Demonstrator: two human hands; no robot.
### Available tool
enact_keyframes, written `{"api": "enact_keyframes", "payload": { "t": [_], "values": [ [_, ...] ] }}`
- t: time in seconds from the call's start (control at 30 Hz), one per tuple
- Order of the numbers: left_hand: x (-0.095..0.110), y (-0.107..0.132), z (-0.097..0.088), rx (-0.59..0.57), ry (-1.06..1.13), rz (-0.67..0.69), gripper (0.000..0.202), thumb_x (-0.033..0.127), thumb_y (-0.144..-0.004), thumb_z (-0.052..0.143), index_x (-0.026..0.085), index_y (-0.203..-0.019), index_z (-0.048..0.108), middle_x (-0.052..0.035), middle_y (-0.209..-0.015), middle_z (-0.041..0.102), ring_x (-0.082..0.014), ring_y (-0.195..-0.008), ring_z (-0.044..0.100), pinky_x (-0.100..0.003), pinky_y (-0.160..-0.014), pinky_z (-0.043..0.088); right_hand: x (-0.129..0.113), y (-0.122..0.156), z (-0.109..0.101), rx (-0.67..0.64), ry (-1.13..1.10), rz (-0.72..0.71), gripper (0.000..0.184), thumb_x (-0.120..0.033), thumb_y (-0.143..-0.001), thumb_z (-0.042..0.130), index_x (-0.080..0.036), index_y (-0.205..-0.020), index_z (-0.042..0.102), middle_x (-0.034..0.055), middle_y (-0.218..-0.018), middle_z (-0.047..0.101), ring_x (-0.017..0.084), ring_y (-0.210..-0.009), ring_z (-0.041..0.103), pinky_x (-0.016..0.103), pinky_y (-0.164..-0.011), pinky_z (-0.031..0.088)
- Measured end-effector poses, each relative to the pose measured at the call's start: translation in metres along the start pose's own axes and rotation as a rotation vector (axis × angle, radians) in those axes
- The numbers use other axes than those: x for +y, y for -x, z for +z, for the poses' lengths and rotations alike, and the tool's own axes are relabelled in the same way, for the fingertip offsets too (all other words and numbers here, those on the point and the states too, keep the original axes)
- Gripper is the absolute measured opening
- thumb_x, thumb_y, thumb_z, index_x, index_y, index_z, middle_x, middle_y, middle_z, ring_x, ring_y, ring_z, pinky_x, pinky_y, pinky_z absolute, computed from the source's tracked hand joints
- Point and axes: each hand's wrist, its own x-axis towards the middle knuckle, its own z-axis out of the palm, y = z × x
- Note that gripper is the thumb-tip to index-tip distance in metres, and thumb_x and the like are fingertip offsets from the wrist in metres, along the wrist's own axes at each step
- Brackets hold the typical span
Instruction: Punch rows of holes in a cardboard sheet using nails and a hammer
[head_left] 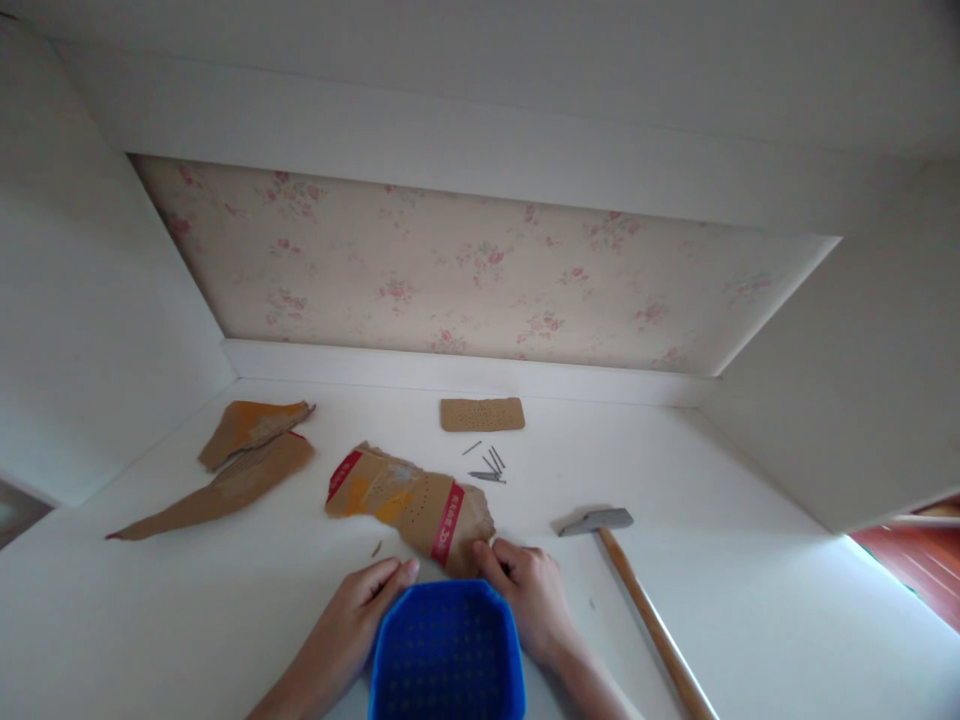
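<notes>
A torn piece of brown cardboard (420, 505) with red printed strips, orange patches and rows of small holes lies on the white surface. At its lower right corner my right hand (529, 590) is closed, thumb and forefinger on the cardboard. My left hand (364, 605) is curled closed, its thumb tip near the cardboard's lower edge; whatever its fingers hold is hidden. Between my wrists, nearest the camera, is a blue plastic basket (448, 650) with a perforated bottom; it covers part of the view below the cardboard.
A hammer (645, 605) with a wooden handle lies to the right. Several nails (491, 465) are scattered below a small holed cardboard strip (481, 414) at the back. Torn cardboard scraps (251, 460) lie at the left. White panels (832, 380) and a flowered back wall (480, 275) enclose the surface.
</notes>
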Motion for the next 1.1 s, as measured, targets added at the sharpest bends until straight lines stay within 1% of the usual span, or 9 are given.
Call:
{"api": "enact_keyframes", "payload": {
  "t": [0.2, 0.43, 0.6, 0.87, 1.1],
  "values": [
    [0.0051, -0.0004, -0.0006, -0.006, 0.0, 0.008, 0.047, 0.063, -0.088, 0.046, 0.022, -0.066, 0.043, 0.0042, -0.065, 0.042, -0.0175, -0.066, 0.045, -0.027, -0.067, 0.038, 0.0006, 0.0013, -0.0008, -0.008, -0.01, -0.024, 0.05, -0.047, -0.097, 0.037, -0.022, -0.055, 0.05, -0.0023, -0.05, 0.056, 0.013, -0.049, 0.049, 0.026, -0.053, 0.025],
    [-0.0021, -0.0005, -0.0002, -0.006, -0.006, -0.003, 0.044, 0.058, -0.09, 0.048, 0.022, -0.066, 0.043, 0.0046, -0.064, 0.042, -0.0165, -0.066, 0.044, -0.026, -0.064, 0.037, 0.0016, 0.0019, -0.0002, 0.009, -0.003, -0.033, 0.051, -0.047, -0.097, 0.038, -0.022, -0.054, 0.048, -0.002, -0.049, 0.055, 0.012, -0.048, 0.046, 0.027, -0.053, 0.023],
    [-0.0021, 0.0004, -0.0008, -0.011, -0.033, 0.004, 0.045, 0.059, -0.092, 0.045, 0.021, -0.067, 0.045, 0.0043, -0.065, 0.043, -0.0168, -0.066, 0.045, -0.027, -0.066, 0.038, 0.0017, 0.0004, -0.0015, 0.006, 0.02, -0.043, 0.05, -0.046, -0.097, 0.039, -0.022, -0.055, 0.05, -0.0024, -0.05, 0.056, 0.012, -0.049, 0.046, 0.027, -0.053, 0.023],
    [0.0016, -0.001, -0.001, 0.003, -0.023, -0.03, 0.046, 0.061, -0.089, 0.049, 0.021, -0.066, 0.047, 0.0043, -0.064, 0.045, -0.017, -0.065, 0.046, -0.027, -0.065, 0.039, 0.0022, -0.0011, -0.0019, 0.003, 0.055, -0.055, 0.05, -0.045, -0.098, 0.039, -0.022, -0.057, 0.057, -0.0014, -0.053, 0.062, 0.013, -0.051, 0.052, 0.027, -0.053, 0.025],
    [0.0018, 0.0011, -0.0009, 0.012, -0.011, -0.027, 0.045, 0.06, -0.087, 0.053, 0.021, -0.065, 0.047, 0.0042, -0.063, 0.045, -0.0172, -0.065, 0.046, -0.027, -0.064, 0.039, 0.0029, 0.0005, -0.0011, 0.006, 0.04, -0.06, 0.05, -0.046, -0.098, 0.039, -0.022, -0.056, 0.055, -0.0023, -0.052, 0.058, 0.012, -0.05, 0.05, 0.027, -0.054, 0.025]
  ]
}}
